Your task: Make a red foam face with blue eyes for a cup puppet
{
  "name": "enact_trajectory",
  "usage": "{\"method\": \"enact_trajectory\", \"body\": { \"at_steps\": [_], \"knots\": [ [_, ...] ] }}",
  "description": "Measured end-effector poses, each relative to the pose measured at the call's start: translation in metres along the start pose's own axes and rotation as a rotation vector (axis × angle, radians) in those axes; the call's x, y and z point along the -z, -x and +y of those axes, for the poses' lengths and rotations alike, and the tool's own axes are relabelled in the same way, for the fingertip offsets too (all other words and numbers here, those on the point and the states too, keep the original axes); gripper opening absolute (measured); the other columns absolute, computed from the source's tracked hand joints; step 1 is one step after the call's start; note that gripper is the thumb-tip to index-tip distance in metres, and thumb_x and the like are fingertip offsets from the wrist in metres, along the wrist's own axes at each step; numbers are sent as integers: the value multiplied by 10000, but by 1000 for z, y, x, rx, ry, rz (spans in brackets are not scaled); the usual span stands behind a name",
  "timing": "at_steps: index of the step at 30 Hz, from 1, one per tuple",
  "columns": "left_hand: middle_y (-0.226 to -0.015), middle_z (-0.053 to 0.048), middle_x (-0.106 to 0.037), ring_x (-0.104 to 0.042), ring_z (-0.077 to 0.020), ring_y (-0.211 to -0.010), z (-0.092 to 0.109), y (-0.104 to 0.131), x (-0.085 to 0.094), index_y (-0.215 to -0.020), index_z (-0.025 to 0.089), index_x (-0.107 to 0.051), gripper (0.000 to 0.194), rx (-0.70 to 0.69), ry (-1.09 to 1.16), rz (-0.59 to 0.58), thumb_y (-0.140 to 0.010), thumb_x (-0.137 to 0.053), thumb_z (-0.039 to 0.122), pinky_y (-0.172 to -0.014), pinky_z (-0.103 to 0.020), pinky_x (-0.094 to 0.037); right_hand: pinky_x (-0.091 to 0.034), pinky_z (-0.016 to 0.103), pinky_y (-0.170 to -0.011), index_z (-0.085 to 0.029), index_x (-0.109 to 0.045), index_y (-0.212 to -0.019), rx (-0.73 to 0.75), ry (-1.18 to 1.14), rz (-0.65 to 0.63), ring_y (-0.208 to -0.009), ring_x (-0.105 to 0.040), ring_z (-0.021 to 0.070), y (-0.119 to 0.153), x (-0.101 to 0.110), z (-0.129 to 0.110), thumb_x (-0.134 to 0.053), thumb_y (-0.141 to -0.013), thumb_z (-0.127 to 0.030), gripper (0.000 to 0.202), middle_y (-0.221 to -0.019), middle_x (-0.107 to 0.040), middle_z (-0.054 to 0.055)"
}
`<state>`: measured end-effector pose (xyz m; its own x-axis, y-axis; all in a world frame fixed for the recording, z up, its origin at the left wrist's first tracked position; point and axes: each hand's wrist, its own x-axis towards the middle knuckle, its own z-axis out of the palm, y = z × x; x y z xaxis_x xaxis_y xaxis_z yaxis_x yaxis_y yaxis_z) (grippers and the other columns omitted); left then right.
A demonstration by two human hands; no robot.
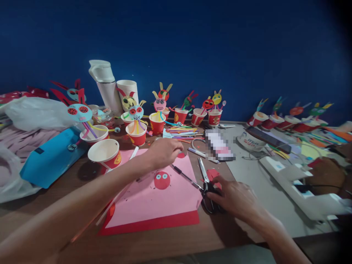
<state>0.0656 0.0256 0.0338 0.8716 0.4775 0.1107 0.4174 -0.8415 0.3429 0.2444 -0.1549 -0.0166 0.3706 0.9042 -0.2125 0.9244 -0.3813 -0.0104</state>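
Note:
My left hand [165, 152] is closed above the upper edge of the pink sheet [137, 205], its fingertips pinched on something small and pale that I cannot make out. My right hand [233, 194] reaches over the black-handled scissors [209, 198] at the sheet's right side, fingers curved and apart, touching the handles and a red paper scrap [213, 174]. On the pink sheet lies a red paper disc [162, 180] with two light-blue eyes. A pen [187, 176] rests across the sheet's right edge, its end near the scissors. A red sheet [154, 225] shows underneath.
An empty paper cup [104, 153] stands left of the sheets. Behind are cups with paper-faced figures [136, 132], colourful sticks [183, 132] and a phone [220, 145]. A blue paper piece [52, 157] lies left, a white power strip [286, 181] right.

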Motion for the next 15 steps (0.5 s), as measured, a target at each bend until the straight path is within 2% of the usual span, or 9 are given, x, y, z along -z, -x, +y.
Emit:
{"method": "enact_trajectory", "body": {
  "at_steps": [4, 7, 11, 15],
  "knots": [
    [-1018, -56, -671, -602, -220, -930, -5, -47, -17, -950, 197, -688, 299, 0, -48, -55, -789, -444, 137, -709, -286, -450, -392, 327, -605, -220, -600, -1002, 2, 72, -33, -816, -667, 326, 8, 3, -6, -497, -796, -409, 298, -845, -720, 91],
    [-969, -58, -656, -600, -215, -860, -11, -69, -35, -891, 225, -704, 268, -40, -78, -107, -769, -473, 165, -642, -273, -430, -396, 335, -593, -199, -601, -998, -19, 149, -52, -798, -672, 337, 12, 2, -6, -449, -810, -338, 279, -832, -719, 112],
    [-955, -52, -630, -579, -211, -842, -14, -82, -53, -905, 259, -701, 289, -85, -102, -157, -732, -497, 151, -612, -264, -409, -383, 315, -554, -205, -595, -963, -42, 163, -17, -767, -677, 325, 16, -4, 1, -440, -807, -331, 253, -816, -714, 103],
    [-901, -61, -633, -570, -201, -790, -16, -86, -58, -847, 210, -694, 263, -111, -96, -193, -702, -494, 120, -603, -263, -398, -371, 314, -542, -224, -590, -987, -10, 126, -11, -752, -676, 330, 20, -8, 8, -458, -807, -371, 267, -821, -715, 88]
  ]
}}
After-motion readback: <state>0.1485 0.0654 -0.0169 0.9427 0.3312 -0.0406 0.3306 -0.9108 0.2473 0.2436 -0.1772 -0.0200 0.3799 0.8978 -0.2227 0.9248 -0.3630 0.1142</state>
